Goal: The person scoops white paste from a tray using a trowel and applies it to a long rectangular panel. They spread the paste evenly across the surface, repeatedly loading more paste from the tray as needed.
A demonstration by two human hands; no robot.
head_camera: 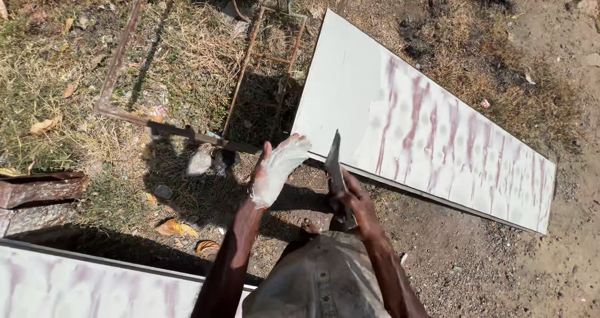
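Observation:
My left hand (270, 171) is raised palm up, coated in white paste, with a flat pale slab of the paste lying across it. My right hand (355, 202) grips the handle of a thin metal putty knife (334, 158), its blade pointing up beside the left hand. Just beyond both hands lies a long white panel (350, 80) on the ground, its right part streaked with reddish-pink marks under a thin white coat.
A rusty metal frame (125, 43) lies on dry grass at the upper left. Another streaked panel (75, 287) sits at the lower left edge. Stones, dry leaves and bare dirt surround me; a rusted beam (37, 190) lies at the left.

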